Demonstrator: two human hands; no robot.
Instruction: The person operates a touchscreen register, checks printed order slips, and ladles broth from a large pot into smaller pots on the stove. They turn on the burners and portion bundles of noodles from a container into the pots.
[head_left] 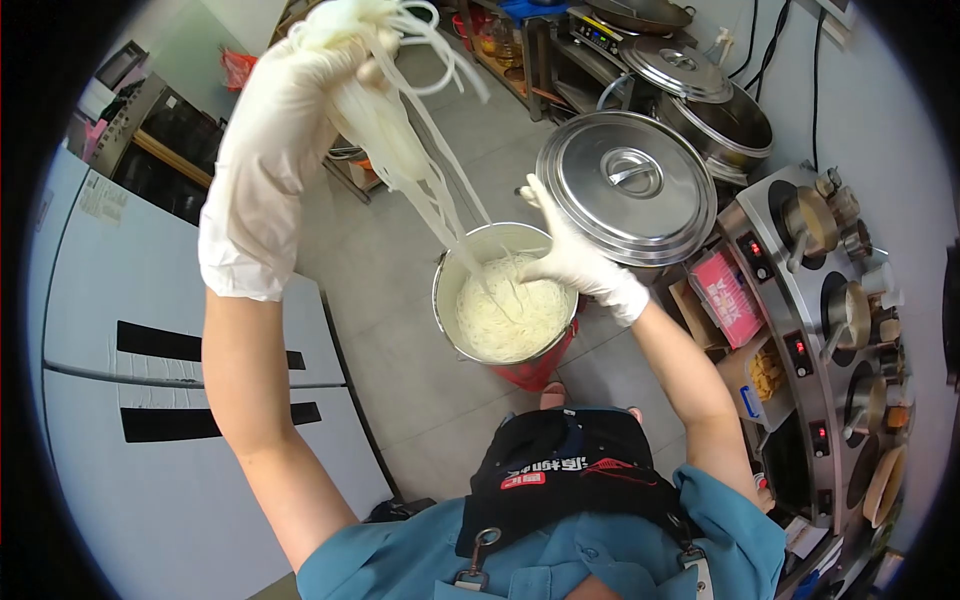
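My left hand (pixel 335 65), in a white glove, is raised high at the upper left and closed round a bundle of white noodles (pixel 385 145). Long strands hang from it down into a metal bucket (pixel 447 335). More pale noodles (pixel 515 320) fill much of the bucket. My right hand (pixel 575 260), also gloved, is over the bucket's right rim with its thumb and fingers spread, near the hanging strands. Nothing shows in its grasp.
A large lidded pot (pixel 625 215) stands right of the bucket. Beyond it, a counter with burners (pixel 780 300) holds small pans. A pale blue refrigerator (pixel 150 480) is at left. Below the bucket is something red (pixel 530 373).
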